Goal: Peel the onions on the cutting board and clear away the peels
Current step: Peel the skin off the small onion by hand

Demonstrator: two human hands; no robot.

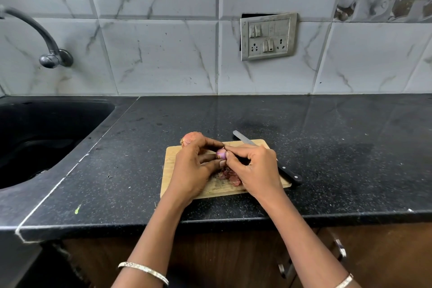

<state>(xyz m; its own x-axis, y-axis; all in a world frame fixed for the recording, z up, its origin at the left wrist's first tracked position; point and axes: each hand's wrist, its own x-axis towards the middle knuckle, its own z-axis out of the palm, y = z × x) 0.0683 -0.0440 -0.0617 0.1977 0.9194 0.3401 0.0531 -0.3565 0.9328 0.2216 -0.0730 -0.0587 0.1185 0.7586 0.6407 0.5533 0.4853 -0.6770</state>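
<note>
Left hand [194, 168] and right hand [256, 166] pinching onion [221, 154], cutting board [172, 155], black counter [339, 152]

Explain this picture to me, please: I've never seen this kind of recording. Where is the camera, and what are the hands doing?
There is no machine here. A person wears a camera on the head, so this single view looks down at their own arms. The left hand and right hand together hold a small onion, purple and mostly bare; the right fingertips pinch at its top. Beneath is a wooden cutting board on a black counter. On the board are loose peels, a second onion with its skin on, and a knife, partly hidden behind the right hand. A sink is at left.
</note>
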